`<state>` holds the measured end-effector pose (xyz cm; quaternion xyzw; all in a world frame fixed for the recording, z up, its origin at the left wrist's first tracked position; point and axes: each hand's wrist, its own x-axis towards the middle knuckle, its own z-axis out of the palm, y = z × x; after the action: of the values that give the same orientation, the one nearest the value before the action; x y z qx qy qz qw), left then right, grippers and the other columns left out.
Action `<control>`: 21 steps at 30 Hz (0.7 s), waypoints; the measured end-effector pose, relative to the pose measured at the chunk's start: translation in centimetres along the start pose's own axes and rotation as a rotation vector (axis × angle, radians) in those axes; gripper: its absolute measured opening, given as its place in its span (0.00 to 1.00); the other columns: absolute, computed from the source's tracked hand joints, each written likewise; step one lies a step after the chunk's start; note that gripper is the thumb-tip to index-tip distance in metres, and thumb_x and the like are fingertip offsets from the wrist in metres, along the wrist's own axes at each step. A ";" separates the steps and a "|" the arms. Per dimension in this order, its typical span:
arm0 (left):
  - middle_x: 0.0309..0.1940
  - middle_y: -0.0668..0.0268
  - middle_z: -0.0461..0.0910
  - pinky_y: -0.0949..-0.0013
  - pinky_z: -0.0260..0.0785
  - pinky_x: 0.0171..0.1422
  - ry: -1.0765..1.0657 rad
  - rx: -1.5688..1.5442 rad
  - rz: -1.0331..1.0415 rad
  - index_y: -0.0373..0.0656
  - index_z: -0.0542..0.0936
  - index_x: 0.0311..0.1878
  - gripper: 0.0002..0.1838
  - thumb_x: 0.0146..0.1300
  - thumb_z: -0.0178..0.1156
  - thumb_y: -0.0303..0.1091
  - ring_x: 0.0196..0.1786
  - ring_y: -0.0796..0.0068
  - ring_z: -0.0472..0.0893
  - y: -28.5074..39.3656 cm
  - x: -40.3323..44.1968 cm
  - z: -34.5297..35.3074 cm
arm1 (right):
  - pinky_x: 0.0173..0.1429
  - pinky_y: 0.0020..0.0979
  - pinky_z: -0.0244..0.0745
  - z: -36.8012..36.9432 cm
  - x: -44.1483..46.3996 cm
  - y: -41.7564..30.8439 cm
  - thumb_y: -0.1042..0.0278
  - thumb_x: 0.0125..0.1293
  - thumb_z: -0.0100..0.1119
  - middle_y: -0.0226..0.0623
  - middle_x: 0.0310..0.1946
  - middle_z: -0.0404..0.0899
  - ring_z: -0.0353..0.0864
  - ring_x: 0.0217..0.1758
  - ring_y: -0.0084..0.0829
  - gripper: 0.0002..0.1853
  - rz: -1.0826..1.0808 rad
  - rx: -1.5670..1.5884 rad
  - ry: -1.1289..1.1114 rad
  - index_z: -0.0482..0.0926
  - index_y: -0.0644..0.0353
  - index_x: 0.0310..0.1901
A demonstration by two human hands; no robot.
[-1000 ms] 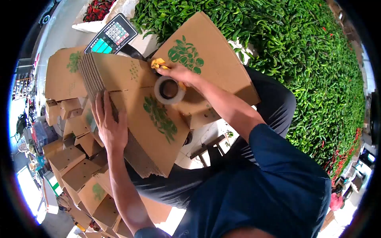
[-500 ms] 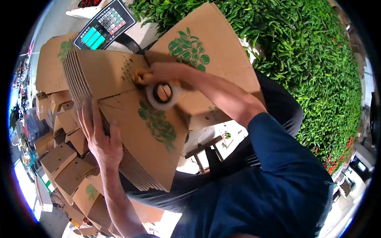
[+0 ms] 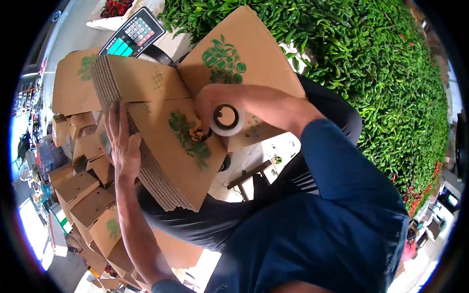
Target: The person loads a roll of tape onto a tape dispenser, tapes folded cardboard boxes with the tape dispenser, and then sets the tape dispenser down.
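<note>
My left hand [image 3: 123, 146] lies along the layered edge of a stack of flat cardboard [image 3: 168, 171], fingers stretched out and thumb apart. A yellow tape dispenser [image 3: 197, 134] with a large roll of clear tape [image 3: 228, 128] is in my right hand [image 3: 209, 103], whose fingers wrap round it and are partly hidden. The dispenser's yellow end is over the green print on the stack's lower panel. Behind it, an upright cardboard flap [image 3: 264, 53] bears a green vegetable print.
A scale display [image 3: 134, 34] stands at the upper left, near a white box of red peppers [image 3: 116, 9]. Green peppers [image 3: 371, 97] heap along the right. Folded cardboard boxes [image 3: 90, 200] pile up at the left. A small stool [image 3: 251, 175] shows below the cardboard.
My right hand has carried the tape dispenser from the upper fold across and down onto the lower panel. My left hand stays on the stack's edge, and the view has shifted slightly.
</note>
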<state>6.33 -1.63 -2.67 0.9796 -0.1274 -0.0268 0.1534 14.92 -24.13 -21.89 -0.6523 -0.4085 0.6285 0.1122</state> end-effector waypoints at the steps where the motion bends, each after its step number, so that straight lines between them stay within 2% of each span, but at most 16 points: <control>1: 0.80 0.52 0.46 0.50 0.39 0.82 -0.035 -0.001 -0.012 0.49 0.58 0.79 0.42 0.59 0.52 0.44 0.82 0.46 0.42 -0.1 0.0 -0.3 | 0.44 0.37 0.79 -1.6 0.0 -1.6 0.35 0.57 0.68 0.36 0.37 0.86 0.83 0.39 0.33 0.32 -0.023 -0.126 -0.087 0.86 0.60 0.47; 4: 0.80 0.50 0.44 0.50 0.36 0.83 -0.104 -0.040 -0.015 0.48 0.56 0.79 0.44 0.56 0.54 0.41 0.82 0.45 0.39 0.6 0.1 -1.1 | 0.46 0.36 0.79 -2.8 -1.5 -4.2 0.36 0.53 0.72 0.38 0.40 0.86 0.83 0.42 0.33 0.33 -0.158 -0.276 -0.032 0.86 0.60 0.47; 6: 0.80 0.50 0.44 0.50 0.36 0.83 -0.125 -0.067 0.034 0.48 0.56 0.79 0.45 0.55 0.55 0.40 0.82 0.45 0.38 0.4 0.3 -1.3 | 0.47 0.36 0.79 -2.0 7.4 0.4 0.37 0.49 0.75 0.38 0.43 0.86 0.83 0.44 0.33 0.34 -0.295 -0.035 -0.117 0.86 0.59 0.49; 8: 0.80 0.50 0.43 0.49 0.36 0.83 -0.113 -0.062 0.024 0.46 0.56 0.79 0.44 0.57 0.57 0.40 0.82 0.45 0.38 0.6 0.4 -1.1 | 0.49 0.35 0.78 -0.1 9.5 0.0 0.40 0.43 0.79 0.39 0.47 0.86 0.83 0.46 0.34 0.37 -0.384 -0.260 -0.261 0.86 0.58 0.50; 10: 0.80 0.50 0.44 0.49 0.36 0.83 -0.102 -0.050 0.035 0.45 0.56 0.79 0.44 0.59 0.58 0.41 0.82 0.45 0.38 1.6 0.6 -0.8 | 0.52 0.31 0.76 8.3 8.7 -2.8 0.43 0.39 0.82 0.35 0.49 0.86 0.81 0.49 0.31 0.38 -0.406 -0.486 -0.244 0.86 0.58 0.50; 11: 0.80 0.51 0.47 0.47 0.41 0.82 -0.054 0.040 0.033 0.45 0.57 0.78 0.44 0.64 0.60 0.53 0.81 0.44 0.41 2.0 0.7 -0.4 | 0.52 0.26 0.73 12.0 8.3 -2.1 0.44 0.38 0.83 0.31 0.48 0.86 0.78 0.49 0.28 0.37 -0.397 -0.389 -0.131 0.87 0.59 0.49; 13: 0.78 0.52 0.50 0.45 0.45 0.81 0.044 0.136 -0.013 0.44 0.59 0.77 0.47 0.62 0.60 0.63 0.81 0.43 0.44 3.2 0.6 0.4 | 0.55 0.42 0.76 14.4 0.6 -6.2 0.39 0.39 0.78 0.42 0.53 0.84 0.80 0.56 0.40 0.41 -0.161 -0.349 -0.201 0.84 0.58 0.54; 14: 0.78 0.52 0.52 0.44 0.48 0.80 0.082 0.180 -0.032 0.44 0.59 0.77 0.49 0.61 0.59 0.67 0.80 0.43 0.45 3.6 0.4 0.8 | 0.54 0.44 0.76 13.6 -2.8 -8.3 0.39 0.45 0.75 0.45 0.50 0.84 0.81 0.55 0.42 0.38 -0.134 -0.349 -0.337 0.83 0.61 0.53; 15: 0.77 0.53 0.55 0.42 0.54 0.77 0.121 0.197 -0.029 0.45 0.61 0.76 0.53 0.57 0.58 0.74 0.80 0.42 0.48 3.7 0.5 1.1 | 0.53 0.44 0.76 14.1 -4.9 -7.6 0.40 0.48 0.74 0.48 0.48 0.85 0.82 0.53 0.43 0.37 -0.155 -0.317 -0.231 0.83 0.62 0.53; 18: 0.77 0.53 0.55 0.43 0.56 0.76 0.131 0.227 -0.034 0.46 0.60 0.76 0.53 0.57 0.59 0.73 0.80 0.43 0.47 3.7 0.3 1.2 | 0.52 0.41 0.78 12.5 -16.8 -5.3 0.41 0.51 0.72 0.52 0.49 0.84 0.84 0.51 0.42 0.38 -0.042 -0.040 -0.019 0.81 0.66 0.55; 20: 0.75 0.54 0.58 0.43 0.60 0.74 0.172 0.197 -0.017 0.45 0.63 0.73 0.51 0.54 0.67 0.67 0.78 0.43 0.51 4.2 0.3 0.8 | 0.46 0.39 0.78 12.8 -24.1 -3.4 0.46 0.53 0.72 0.42 0.37 0.85 0.84 0.40 0.34 0.32 -0.177 0.143 0.389 0.82 0.67 0.51; 21: 0.74 0.55 0.58 0.43 0.61 0.73 0.185 0.175 -0.008 0.45 0.64 0.72 0.50 0.53 0.69 0.65 0.78 0.43 0.51 4.5 0.4 0.7 | 0.44 0.36 0.79 12.8 -26.2 -4.3 0.45 0.53 0.72 0.40 0.36 0.84 0.84 0.39 0.31 0.35 -0.255 0.307 0.516 0.80 0.68 0.54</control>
<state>5.51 -6.11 -1.95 0.9879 -0.1107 0.0745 0.0785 4.80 -43.72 -2.38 -0.7091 -0.3455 0.4777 0.3867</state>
